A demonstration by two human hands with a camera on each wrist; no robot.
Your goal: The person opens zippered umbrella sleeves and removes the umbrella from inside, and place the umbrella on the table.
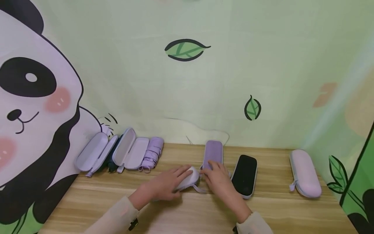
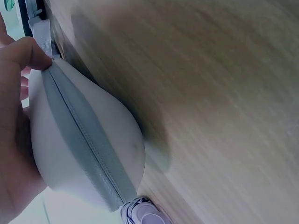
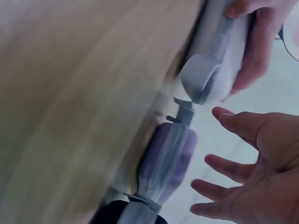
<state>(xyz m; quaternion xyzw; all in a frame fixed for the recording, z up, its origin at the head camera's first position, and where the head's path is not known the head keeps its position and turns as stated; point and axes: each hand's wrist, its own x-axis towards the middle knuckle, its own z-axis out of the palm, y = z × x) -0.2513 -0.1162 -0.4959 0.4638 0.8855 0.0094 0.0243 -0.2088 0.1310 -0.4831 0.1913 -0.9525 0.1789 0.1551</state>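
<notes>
My left hand [image 1: 165, 183] grips a pale zippered hard case [image 1: 190, 177], its fingers over the top. In the left wrist view the thumb [image 2: 28, 53] presses at one end of the case's grey zipper band [image 2: 88, 140]. A wrist strap [image 3: 198, 70] hangs off the near end in the right wrist view. My right hand [image 3: 261, 168] has its fingers spread and apart, with nothing held. It hovers by a purple zippered case [image 1: 214, 151] that lies shut on the table. A black-topped case [image 1: 245, 174] lies just right of that hand.
At the left of the wooden table [image 1: 280, 208] stand two opened cases, one lavender [image 1: 94, 151] and one pale [image 1: 125, 148]. Beside them lies a folded purple umbrella [image 1: 153, 151]. A pink case [image 1: 305, 174] lies far right. A panda-printed cloth [image 1: 140, 81] hangs behind.
</notes>
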